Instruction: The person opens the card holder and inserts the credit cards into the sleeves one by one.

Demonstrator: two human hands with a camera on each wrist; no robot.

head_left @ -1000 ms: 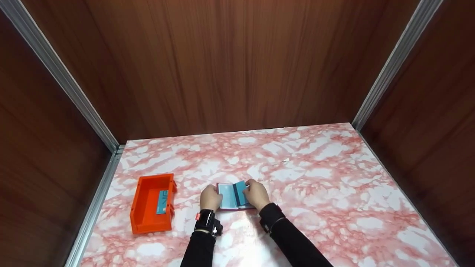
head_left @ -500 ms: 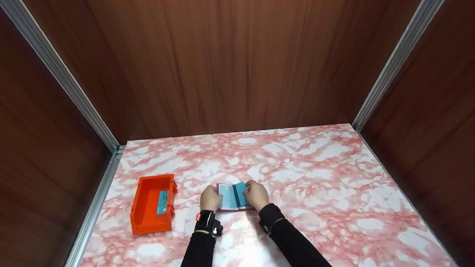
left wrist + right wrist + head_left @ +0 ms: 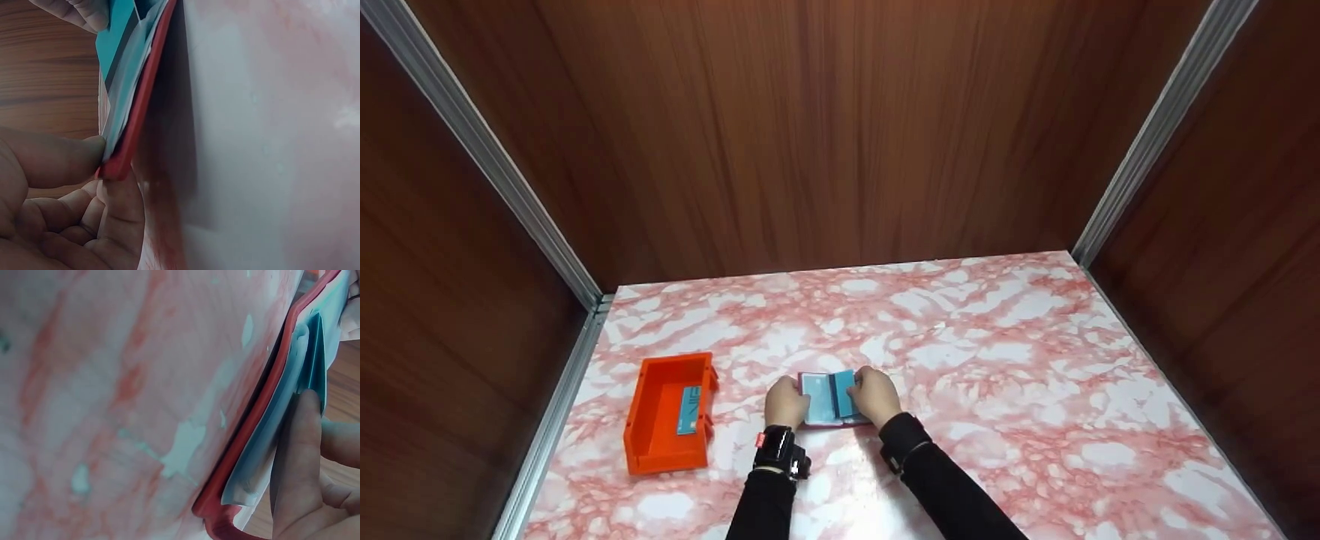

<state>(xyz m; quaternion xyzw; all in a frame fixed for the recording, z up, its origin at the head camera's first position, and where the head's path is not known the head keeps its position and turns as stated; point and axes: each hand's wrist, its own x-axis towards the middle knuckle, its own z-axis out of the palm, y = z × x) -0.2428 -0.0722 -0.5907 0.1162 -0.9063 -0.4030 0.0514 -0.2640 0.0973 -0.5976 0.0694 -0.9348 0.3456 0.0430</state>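
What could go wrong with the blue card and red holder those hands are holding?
The blue card might slip, because the right-hand fingers pinch it by one edge. It is close to the clear sleeves, so it could perhaps snag or crease one. The red holder could wobble, since the left-hand fingers pinch it at its edge.

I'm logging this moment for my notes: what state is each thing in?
Red card holder: spread open, sleeves showing.
Striped blue card: pinched over the holder; whether an edge is tucked in, unclear.
Orange bin: upright, open-topped.
Second blue card: inside the bin; flat or leaning, unclear.
Left hand: grips holder's edge.
Right hand: pinches striped card.
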